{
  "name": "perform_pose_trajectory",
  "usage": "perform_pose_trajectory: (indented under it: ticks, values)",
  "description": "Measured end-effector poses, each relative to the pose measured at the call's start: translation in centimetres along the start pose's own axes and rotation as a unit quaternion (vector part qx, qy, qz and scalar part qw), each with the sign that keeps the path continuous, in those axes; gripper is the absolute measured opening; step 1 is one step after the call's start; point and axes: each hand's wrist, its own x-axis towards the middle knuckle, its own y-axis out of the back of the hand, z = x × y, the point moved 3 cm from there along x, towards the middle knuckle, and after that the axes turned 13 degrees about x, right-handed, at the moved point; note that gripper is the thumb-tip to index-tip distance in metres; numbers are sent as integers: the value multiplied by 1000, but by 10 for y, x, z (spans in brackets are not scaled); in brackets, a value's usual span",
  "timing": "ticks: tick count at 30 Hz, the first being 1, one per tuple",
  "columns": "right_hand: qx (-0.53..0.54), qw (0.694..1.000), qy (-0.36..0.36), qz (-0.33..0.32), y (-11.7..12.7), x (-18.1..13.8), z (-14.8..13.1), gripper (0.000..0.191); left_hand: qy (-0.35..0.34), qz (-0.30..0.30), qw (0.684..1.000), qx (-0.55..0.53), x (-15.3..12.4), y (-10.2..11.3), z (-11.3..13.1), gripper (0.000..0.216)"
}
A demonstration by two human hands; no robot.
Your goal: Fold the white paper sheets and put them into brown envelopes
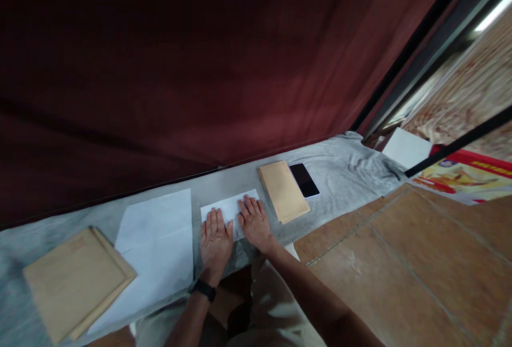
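At lower centre of the frame, the person's left hand point(215, 239) and right hand point(254, 223) lay flat, fingers spread open, pressing a folded white paper point(229, 210) on grey cloth point(344, 168), gripping nothing. White sheets point(158, 245) lay left, tan envelopes point(284, 191) and a dark phone point(304, 180) right

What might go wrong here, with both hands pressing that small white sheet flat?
The folded paper lies on a loose grey cloth, so under the left hand and right hand it may slide and crease crookedly. The phone beside the brown envelopes could get nudged.
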Motion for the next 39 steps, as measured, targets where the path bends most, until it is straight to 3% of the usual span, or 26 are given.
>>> perform_pose_trajectory:
  ticks: [8,15,19,24,33,39]
  values:
    - [0,998,59,-9,-15,18,-8,45,11,-14,1000,8,1,0,2,56]
    - [-38,999,17,21,-2,6,19,52,14,-16,1000,4,-1,2,2,56]
    - [-45,999,8,21,2,1,20,53,26,-25,999,9,5,3,8,56]
    - [-46,999,7,7,4,2,16,52,-50,-50,997,-15,21,1,24,55]
    - [-33,999,7,18,1,2,18,54,24,-15,999,-20,12,-6,-10,62]
    - [-36,999,6,21,1,2,17,53,48,-1,998,-37,-7,-3,-15,61]
